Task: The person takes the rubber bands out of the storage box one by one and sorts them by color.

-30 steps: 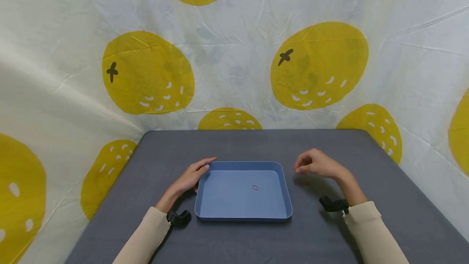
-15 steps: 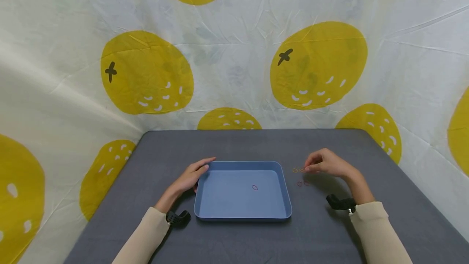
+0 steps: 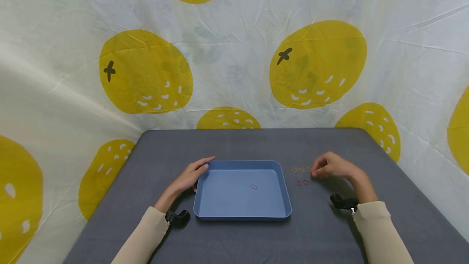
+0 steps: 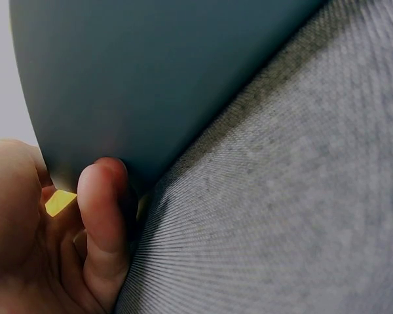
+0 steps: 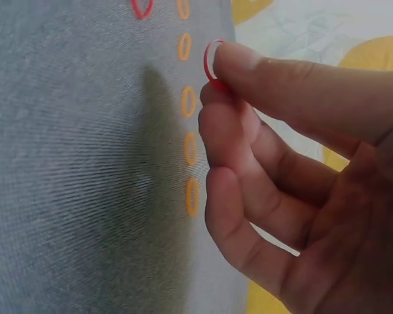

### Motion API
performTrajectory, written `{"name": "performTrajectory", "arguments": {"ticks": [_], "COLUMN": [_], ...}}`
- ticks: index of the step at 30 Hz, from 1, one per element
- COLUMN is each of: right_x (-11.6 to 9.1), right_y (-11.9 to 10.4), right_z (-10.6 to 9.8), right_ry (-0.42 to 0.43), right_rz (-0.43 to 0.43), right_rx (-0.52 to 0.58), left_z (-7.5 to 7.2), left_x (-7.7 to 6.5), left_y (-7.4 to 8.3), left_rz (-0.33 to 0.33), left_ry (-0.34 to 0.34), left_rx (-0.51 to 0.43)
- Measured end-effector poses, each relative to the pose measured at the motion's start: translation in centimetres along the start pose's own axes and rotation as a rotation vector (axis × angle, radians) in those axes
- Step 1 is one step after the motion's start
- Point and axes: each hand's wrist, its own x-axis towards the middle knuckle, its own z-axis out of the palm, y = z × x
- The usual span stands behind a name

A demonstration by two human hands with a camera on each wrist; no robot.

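A shallow blue tray (image 3: 242, 211) lies on the table with one small red rubber band (image 3: 254, 187) inside. My left hand (image 3: 187, 176) holds the tray's far left corner; in the left wrist view a fingertip (image 4: 105, 173) presses its outer wall. Right of the tray, my right hand (image 3: 335, 166) pinches a thin red rubber band (image 5: 207, 60) between thumb and index finger, just above the tabletop. Near it lie two red rubber bands (image 3: 305, 182) and a row of orange rubber bands (image 3: 301, 170). The hand hides part of the row in the head view.
A grey cloth-covered table (image 3: 238, 239) carries everything. White fabric (image 3: 234, 64) printed with yellow fruit hangs behind and beside it. Black wrist cameras (image 3: 177, 217) sit at both cuffs.
My right hand has shifted right, away from the tray, uncovering red and orange rubber bands on the table. My left hand and the tray stay put.
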Motion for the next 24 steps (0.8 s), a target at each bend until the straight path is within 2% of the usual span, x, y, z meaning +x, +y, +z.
{"name": "performTrajectory", "arguments": {"ticks": [16,24], "right_x": [0.49,0.58], "right_y": [0.72,0.74], "right_z": [0.75,1.02], "right_ry": [-0.059,-0.052], "right_rz": [0.03,0.088], "right_rx": [-0.049,-0.06], "left_z": [0.06,0.01], "left_x": [0.02,-0.05], "left_y": [0.0,0.09], "left_rz": [-0.018,-0.015], "left_ry": [0.009,0.008], "left_rx": [-0.012,-0.01]}}
